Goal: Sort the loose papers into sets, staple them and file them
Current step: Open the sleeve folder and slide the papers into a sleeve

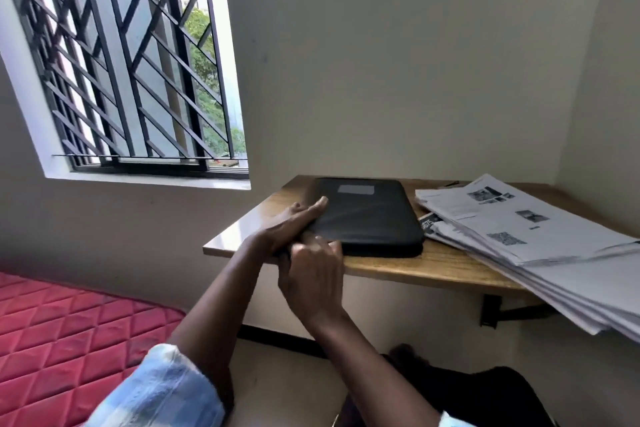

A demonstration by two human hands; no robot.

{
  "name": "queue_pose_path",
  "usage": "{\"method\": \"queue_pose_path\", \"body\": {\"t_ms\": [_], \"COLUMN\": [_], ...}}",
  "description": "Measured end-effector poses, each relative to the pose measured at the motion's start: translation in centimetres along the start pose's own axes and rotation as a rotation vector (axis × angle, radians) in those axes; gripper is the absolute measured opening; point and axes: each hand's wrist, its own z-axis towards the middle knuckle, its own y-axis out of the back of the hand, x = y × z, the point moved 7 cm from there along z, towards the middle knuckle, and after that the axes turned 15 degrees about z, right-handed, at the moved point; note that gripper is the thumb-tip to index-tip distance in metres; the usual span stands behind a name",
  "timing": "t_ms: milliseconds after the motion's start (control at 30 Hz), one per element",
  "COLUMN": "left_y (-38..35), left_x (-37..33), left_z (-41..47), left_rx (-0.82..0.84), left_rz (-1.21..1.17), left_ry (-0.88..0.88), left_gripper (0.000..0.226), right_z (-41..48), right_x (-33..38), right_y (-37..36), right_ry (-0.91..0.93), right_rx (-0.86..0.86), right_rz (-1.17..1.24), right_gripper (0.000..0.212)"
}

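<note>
1. Step, as I judge it: getting the black folder (367,215) open for filing. The papers (519,229) lie in one loose heap, no sets yet, and no stapler is in view
2. left grip (294,222): fingers straight, laid flat along the folder's left edge, pressing it down, holding nothing
3. right grip (311,281): at the folder's near-left corner, fingers bent toward the edge. Cannot tell if it pinches a zip pull, as the back of the hand hides it
4. Next move likely needs the left to pin the folder while the right works round the edge
5. Folder: soft, dark, closed, flat on the desk (415,267), pale label on top
6. Papers: printed sheets, fanned and skewed, just right of the folder, overhanging the desk's near edge, so they could slide
</note>
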Motion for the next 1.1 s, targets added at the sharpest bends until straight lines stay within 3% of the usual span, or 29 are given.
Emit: {"method": "queue_pose_path", "body": {"t_ms": [100,267,433,567,633,700,833,933,1100], "left_y": [0.5,-0.2,-0.8,-1.0,-0.4,0.6,3.7,5.3,6.1], "left_x": [-1.0,-2.9,-4.8,-5.5,-5.5,-5.4,-4.2,-1.9,2.5], "left_z": [-0.4,-2.3,-3.9,-4.8,-4.6,-4.4,-5.7,-6.8,-7.9], "left_rx": [-0.171,-0.297,-0.321,-0.584,-0.691,-0.798,-1.045,-1.163,-1.104], "left_rz": [0.316,0.689,0.729,0.594,0.54,0.46,-0.002,-0.303,-0.062], "left_ry": [-0.216,-0.347,-0.485,-0.548,-0.523,-0.448,-0.146,0.068,0.315], "left_gripper": [0.065,0.077,0.061,0.049,0.054,0.045,0.026,0.033,0.073], "right_z": [-0.7,-1.3,-1.2,-0.5,0.0,0.2,0.2,0.4,0.5], "right_x": [-2.7,-7.0,-9.1,-9.1,-9.2,-9.3,-10.0,-10.1,-9.4], "right_y": [3.4,8.4,10.0,9.7,9.3,8.7,7.2,7.3,8.0], "right_ry": [0.099,0.204,0.212,0.148,0.083,0.035,0.01,-0.003,-0.053], "right_rx": [-0.018,0.016,0.044,0.096,0.154,0.234,0.475,0.507,0.47], "right_rz": [-0.117,-0.283,-0.293,-0.296,-0.287,-0.278,-0.338,-0.327,-0.253], "right_gripper": [0.018,0.024,0.038,0.048,0.054,0.061,0.07,0.068,0.07]}}
